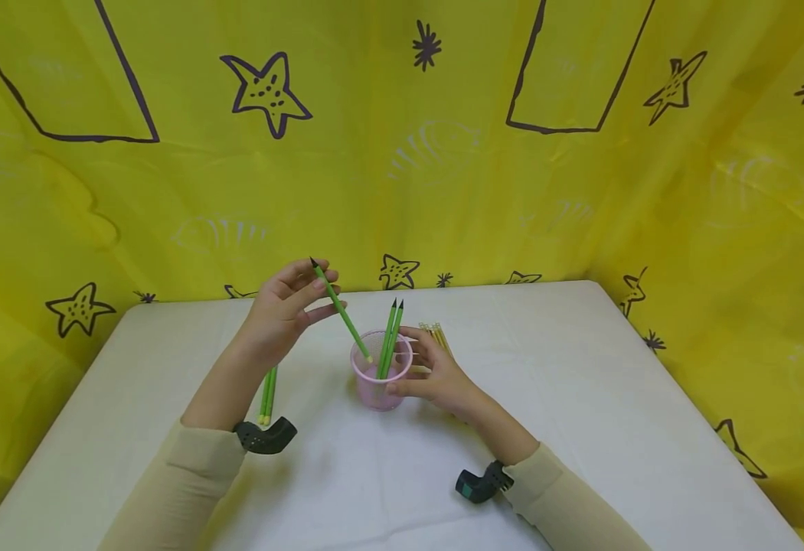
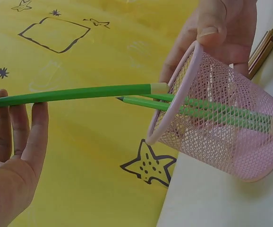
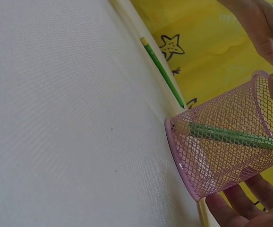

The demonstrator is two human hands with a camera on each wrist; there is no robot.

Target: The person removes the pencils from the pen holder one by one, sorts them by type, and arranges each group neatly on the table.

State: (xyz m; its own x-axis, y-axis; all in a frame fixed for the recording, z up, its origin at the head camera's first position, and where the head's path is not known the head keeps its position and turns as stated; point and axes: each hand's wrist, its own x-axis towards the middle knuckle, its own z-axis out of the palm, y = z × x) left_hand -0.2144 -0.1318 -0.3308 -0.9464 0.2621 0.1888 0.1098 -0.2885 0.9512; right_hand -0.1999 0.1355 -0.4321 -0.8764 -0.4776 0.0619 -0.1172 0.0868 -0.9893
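Observation:
A pink mesh pencil cup (image 1: 377, 394) stands on the white table, with two green pencils (image 1: 390, 340) in it, dark points up. My right hand (image 1: 436, 371) grips the cup from its right side, thumb near the front and fingers behind. My left hand (image 1: 292, 302) pinches another green pencil (image 2: 80, 94) near its dark point, above and left of the cup. That pencil slants down, and its pale end is right at the cup's rim (image 2: 176, 94). In the right wrist view the left hand (image 3: 264, 33) shows only in part.
More green pencils (image 1: 268, 396) lie on the table (image 1: 319, 474) beside the left forearm. Behind the right hand lies a bunch of yellowish-gold pencils (image 1: 436, 334), partly hidden. A yellow patterned cloth (image 1: 347, 191) hangs along the table's back and sides.

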